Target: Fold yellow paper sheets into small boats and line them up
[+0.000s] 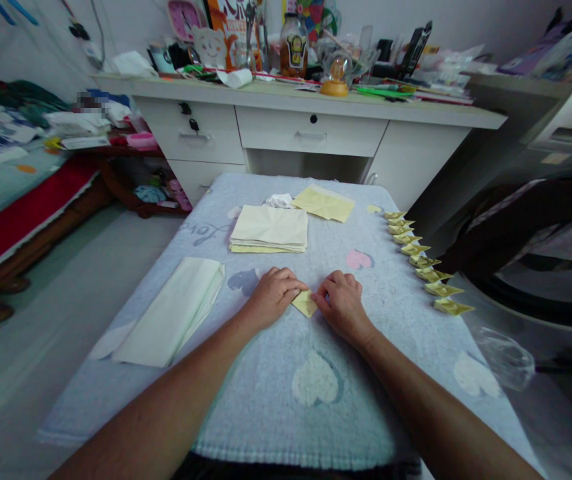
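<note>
Yellow paper pc point(306, 305) pinched by L hand point(279, 293) & R hand point(342, 304); side corners hidden, folds unclear.

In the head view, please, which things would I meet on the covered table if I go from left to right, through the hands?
Folded pale sheets → left hand → small yellow paper → right hand → row of folded yellow papers.
</note>
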A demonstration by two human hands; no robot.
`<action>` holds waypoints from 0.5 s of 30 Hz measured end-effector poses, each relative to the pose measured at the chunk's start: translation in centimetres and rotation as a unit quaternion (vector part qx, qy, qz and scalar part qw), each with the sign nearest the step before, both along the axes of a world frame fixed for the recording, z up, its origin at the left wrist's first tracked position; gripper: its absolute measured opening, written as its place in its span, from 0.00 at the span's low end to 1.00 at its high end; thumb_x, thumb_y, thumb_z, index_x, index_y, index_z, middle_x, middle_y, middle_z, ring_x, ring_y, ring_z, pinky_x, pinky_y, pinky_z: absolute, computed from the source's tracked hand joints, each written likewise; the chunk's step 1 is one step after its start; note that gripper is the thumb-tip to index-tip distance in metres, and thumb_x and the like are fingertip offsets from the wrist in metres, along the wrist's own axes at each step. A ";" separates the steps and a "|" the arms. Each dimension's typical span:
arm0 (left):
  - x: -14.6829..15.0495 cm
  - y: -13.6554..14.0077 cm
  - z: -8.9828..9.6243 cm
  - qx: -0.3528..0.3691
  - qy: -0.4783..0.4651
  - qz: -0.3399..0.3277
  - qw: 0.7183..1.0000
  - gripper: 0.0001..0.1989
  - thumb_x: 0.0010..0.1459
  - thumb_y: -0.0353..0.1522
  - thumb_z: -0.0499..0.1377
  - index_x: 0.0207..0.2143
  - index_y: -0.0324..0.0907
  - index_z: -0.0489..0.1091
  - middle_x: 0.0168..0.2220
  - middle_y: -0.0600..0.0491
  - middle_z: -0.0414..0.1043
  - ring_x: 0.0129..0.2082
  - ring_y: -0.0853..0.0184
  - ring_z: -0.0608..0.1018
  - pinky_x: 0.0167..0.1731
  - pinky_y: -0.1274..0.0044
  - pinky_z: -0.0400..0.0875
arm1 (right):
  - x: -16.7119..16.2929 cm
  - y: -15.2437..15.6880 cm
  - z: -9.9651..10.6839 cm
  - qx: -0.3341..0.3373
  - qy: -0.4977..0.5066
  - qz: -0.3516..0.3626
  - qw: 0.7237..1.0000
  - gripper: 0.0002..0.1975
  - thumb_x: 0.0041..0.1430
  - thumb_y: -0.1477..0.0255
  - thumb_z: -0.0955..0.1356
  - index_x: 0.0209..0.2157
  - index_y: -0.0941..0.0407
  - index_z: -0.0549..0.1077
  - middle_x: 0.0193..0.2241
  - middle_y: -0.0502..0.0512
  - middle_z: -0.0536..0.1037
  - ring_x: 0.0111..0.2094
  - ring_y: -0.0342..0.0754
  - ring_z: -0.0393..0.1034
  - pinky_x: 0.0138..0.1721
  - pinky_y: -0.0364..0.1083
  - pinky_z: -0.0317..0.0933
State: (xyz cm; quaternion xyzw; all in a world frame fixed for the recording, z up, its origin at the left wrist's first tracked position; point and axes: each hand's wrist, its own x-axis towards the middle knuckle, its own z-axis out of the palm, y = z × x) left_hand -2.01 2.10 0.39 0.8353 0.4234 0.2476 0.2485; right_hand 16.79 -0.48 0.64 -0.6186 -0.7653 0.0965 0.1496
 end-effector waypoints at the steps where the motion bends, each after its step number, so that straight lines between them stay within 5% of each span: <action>1: 0.0 0.1 0.0 0.000 0.000 0.000 1.000 0.12 0.61 0.28 0.54 0.41 0.46 0.77 0.36 0.52 0.73 0.40 0.65 0.71 0.44 0.72 0.63 | 0.0 0.0 0.0 0.001 0.000 0.001 1.000 0.10 0.60 0.64 0.67 0.30 0.54 0.74 0.37 0.55 0.70 0.41 0.52 0.58 0.41 0.50 0.49; 15: -0.2 -0.3 -0.7 0.058 0.052 -0.005 0.997 0.12 0.60 0.30 0.58 0.44 0.50 0.76 0.36 0.52 0.70 0.40 0.65 0.69 0.42 0.72 0.63 | -0.2 -0.1 0.0 0.004 -0.019 -0.017 1.000 0.07 0.59 0.66 0.67 0.33 0.54 0.72 0.38 0.56 0.69 0.41 0.53 0.58 0.41 0.50 0.49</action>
